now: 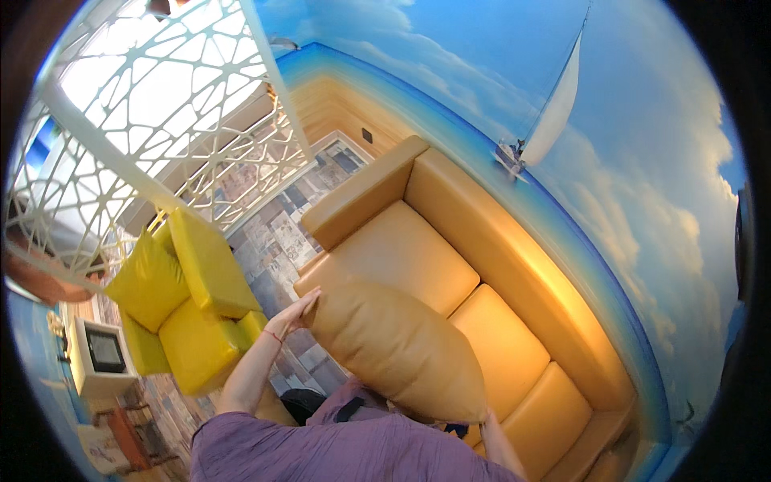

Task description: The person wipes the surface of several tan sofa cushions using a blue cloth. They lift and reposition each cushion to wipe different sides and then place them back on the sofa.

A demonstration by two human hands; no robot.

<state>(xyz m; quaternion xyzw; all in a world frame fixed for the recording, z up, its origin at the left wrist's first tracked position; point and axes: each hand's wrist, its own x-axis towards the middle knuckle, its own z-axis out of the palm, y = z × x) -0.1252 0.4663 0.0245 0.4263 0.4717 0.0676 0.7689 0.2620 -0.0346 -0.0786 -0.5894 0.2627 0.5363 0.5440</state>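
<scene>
A large tan leather-like cushion [397, 349] is held up in front of my body, its face creased with folds. My left hand [299, 314], a thin red string at the wrist, grips its upper left corner. At the lower right corner my right hand [490, 422] has hold of the cushion; most of its fingers are hidden. Behind the cushion stands a matching tan sofa [385, 241] with several seat sections, partly covered from view by the cushion.
A yellow-green armchair [199, 337] with a cushion [147, 274] of its own color stands to the left. Beyond it rises a white lattice partition [174, 102]. A small white cabinet [99, 382] is at far left. The sofa backs onto a wall mural [602, 199] with a sailboat.
</scene>
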